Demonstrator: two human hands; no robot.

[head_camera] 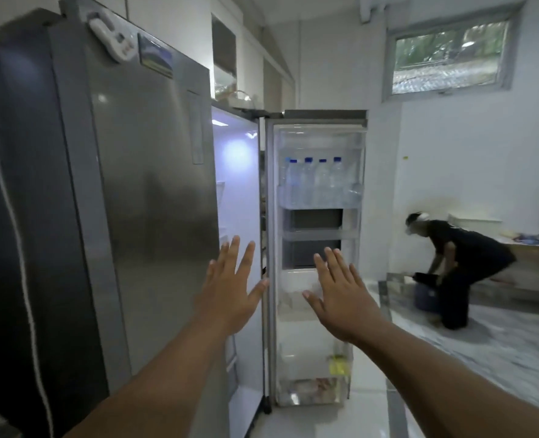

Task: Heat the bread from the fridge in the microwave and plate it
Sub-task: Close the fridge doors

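A tall steel fridge [154, 191] stands on my left with its right door [318, 140] swung wide open. The lit inside [236, 191] shows only as a narrow strip, and no bread is visible in it. My left hand [230, 289] is raised flat with fingers spread in front of the fridge opening, holding nothing. My right hand [341, 298] is raised the same way in front of the open door's shelves, fingers straight and empty. Neither hand touches the fridge as far as I can tell.
Several water bottles [315, 181] with blue caps stand in the door's upper rack, and packets [312, 387] lie in its bottom bin. A person [461, 267] in dark clothes bends over on the floor at the right, beside a low counter [533, 248]. A white cable [12, 216] hangs at far left.
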